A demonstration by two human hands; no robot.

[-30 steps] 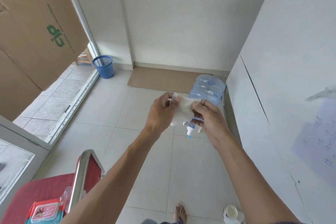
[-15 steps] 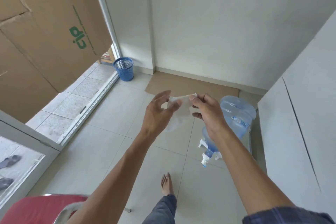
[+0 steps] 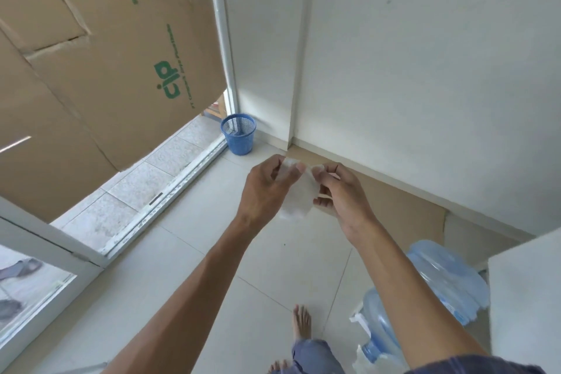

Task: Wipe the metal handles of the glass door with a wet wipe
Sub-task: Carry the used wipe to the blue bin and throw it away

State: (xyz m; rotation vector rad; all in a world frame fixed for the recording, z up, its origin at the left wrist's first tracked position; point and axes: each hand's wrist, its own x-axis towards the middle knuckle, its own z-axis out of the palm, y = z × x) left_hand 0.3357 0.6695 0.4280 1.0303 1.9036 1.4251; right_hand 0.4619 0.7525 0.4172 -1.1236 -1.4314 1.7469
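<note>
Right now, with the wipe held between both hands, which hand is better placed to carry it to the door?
Probably the left hand: it pinches the wet wipe on the side nearer the door frame. The right hand grips the far edge. No handle is in view.

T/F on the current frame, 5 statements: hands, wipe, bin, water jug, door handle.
1. Both hands, left and right, pinch the wet wipe. True.
2. The wipe is pressed on a metal handle. False: it hangs in the air between the hands; no handle is visible.
3. The blue bin stands in the corner by the wall. True.
4. The water jug stands upright. False: it lies on its side.
5. The person wears shoes. False: a bare foot shows.
</note>
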